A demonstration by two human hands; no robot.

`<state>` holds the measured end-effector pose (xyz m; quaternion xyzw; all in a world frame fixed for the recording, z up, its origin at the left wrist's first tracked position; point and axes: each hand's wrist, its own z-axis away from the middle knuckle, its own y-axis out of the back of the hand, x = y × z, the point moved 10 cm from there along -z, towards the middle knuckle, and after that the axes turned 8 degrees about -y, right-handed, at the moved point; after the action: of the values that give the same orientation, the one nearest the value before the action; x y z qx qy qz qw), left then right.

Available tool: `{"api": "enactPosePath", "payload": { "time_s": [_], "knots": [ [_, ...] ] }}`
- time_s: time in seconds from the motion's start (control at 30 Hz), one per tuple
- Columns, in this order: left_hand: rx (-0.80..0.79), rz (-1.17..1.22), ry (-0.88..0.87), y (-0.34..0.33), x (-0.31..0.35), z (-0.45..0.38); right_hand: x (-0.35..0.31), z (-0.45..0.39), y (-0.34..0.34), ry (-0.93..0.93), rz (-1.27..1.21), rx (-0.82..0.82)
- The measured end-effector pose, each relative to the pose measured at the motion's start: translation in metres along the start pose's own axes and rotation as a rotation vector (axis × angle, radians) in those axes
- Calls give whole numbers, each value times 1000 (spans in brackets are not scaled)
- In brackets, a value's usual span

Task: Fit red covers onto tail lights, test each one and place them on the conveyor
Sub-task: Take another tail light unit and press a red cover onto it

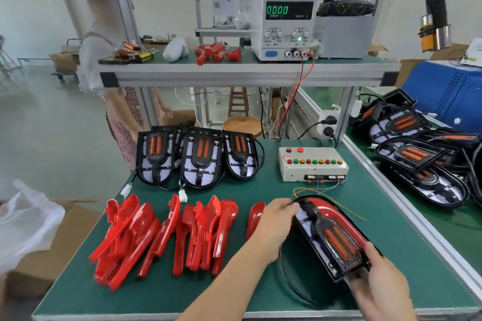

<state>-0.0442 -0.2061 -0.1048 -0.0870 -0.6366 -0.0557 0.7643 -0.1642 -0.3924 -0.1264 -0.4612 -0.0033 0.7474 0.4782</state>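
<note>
I hold one tail light [336,237] above the green mat at the front right. It is black with two orange strips, and a red cover runs along its far edge. My left hand [276,227] grips its upper left end. My right hand [378,276] grips its near end. Its black cable loops on the mat below it. Several loose red covers [161,237] lie in a row at the front left, and one more red cover [254,216] lies just left of my left hand. Three uncovered tail lights [200,161] lean at the back of the mat.
A white test box [313,164] with coloured buttons stands behind the held light. A power supply [287,26] reading 0000 sits on the upper shelf. Several tail lights [422,159] lie on the conveyor at the right. A person stands at the back left.
</note>
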Motion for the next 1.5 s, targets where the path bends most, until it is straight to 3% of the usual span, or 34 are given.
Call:
{"api": "enactPosePath", "payload": {
  "time_s": [0.13,0.2,0.27,0.33,0.4,0.53,0.7,0.97,1.13,1.2,1.33,1.5],
  "knots": [
    [4,-325,-108,8,10,7,6,12,4,71,30,126],
    [24,-436,-208,15,25,15,9,13,0,76,90,105],
    [99,-546,-338,31,48,28,13,15,-4,88,72,75],
    [219,-641,-452,59,70,46,13,19,0,143,145,156],
    [356,-786,-481,97,86,59,15,20,-4,133,262,165],
    [573,-1144,-272,193,96,74,5,21,-12,131,523,134],
    [524,-1355,27,257,73,66,-20,34,-23,321,919,174],
    [481,-1299,62,258,51,48,-24,19,-19,368,956,146],
    [568,-1111,-69,263,72,53,-26,14,-19,415,981,107],
    [550,-915,-182,252,87,55,-26,11,-20,445,995,86],
    [314,-323,-264,190,91,59,-22,5,-26,460,1089,-2],
    [62,-98,-152,84,49,55,-18,-5,-26,370,1055,-104]
  ]
}}
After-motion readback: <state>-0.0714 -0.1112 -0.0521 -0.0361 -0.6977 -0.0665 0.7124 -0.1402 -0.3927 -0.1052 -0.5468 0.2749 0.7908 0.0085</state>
